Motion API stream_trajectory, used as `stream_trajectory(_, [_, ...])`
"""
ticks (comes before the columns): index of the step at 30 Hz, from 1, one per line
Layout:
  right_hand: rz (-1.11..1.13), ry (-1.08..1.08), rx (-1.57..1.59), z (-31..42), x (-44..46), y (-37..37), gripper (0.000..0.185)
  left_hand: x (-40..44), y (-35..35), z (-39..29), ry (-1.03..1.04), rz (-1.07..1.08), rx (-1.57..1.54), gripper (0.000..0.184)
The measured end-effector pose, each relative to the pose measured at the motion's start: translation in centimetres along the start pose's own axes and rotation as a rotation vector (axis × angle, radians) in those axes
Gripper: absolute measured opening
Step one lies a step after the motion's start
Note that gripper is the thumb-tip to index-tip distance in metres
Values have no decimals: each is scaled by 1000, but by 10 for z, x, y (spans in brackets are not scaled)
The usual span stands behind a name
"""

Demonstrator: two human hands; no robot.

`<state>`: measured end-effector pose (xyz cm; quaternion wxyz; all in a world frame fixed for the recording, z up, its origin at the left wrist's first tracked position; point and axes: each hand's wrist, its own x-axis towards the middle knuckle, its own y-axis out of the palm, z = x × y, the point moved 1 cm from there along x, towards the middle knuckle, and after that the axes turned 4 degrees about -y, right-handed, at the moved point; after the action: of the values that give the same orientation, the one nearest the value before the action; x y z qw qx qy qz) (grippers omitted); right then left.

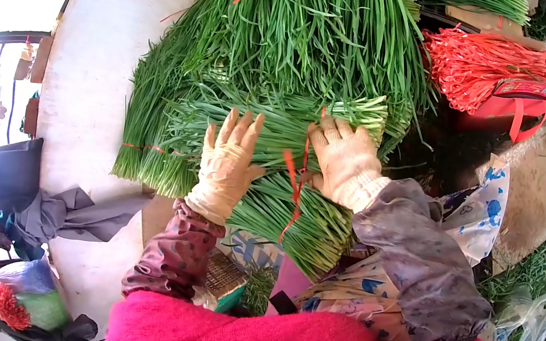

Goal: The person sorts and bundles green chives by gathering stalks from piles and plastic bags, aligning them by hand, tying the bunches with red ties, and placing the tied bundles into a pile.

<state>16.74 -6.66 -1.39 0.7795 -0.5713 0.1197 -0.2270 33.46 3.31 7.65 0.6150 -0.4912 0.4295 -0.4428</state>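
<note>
Both hands wear pale gloves. My left hand point(226, 166) lies with its fingers stretched out on the leaves of a green bundle point(280, 125) that lies crosswise on the pile. At that bundle's stem end, my right hand point(343, 157) has its fingers bent over the stems beside a red tie point(306, 148). Below my hands, nearer my body, rests another tied bundle point(307, 222), its cut stems pointing to the lower right. Behind them rises a large pile of green bundles point(309, 33) with red ties.
At the upper right, many red ties point(485, 68) lie on a red bag point(504, 111). Clear plastic bags point(521, 338) and loose leaves point(535, 273) are at the right. A grey cloth point(76, 218) and a dark cushion-like object point(1, 174) are at the left.
</note>
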Motion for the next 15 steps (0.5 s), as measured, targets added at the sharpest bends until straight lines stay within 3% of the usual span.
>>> stream_trajectory(2, [-55,14,-108,6,-7,8,61,5,10,-3,114,138,186,108])
stream_trajectory(3, [89,26,-17,9,-8,0,55,8,32,10,119,233,211,115])
stream_trajectory(4, [232,40,71,10,-9,-4,50,6,52,21,108,287,136,114])
stream_trajectory(5, [154,-22,-157,14,-12,23,45,7,66,28,98,335,62,113])
stream_trajectory(7, [281,12,-3,19,-15,5,45,3,73,33,120,355,8,105])
stream_trajectory(9, [200,-12,-25,12,-16,17,47,8,88,38,116,383,-86,101])
stream_trajectory(12, [360,-1,92,-15,9,13,76,41,120,40,103,450,-81,97])
stream_trajectory(15, [150,51,98,-17,3,36,77,52,129,43,132,425,-105,95])
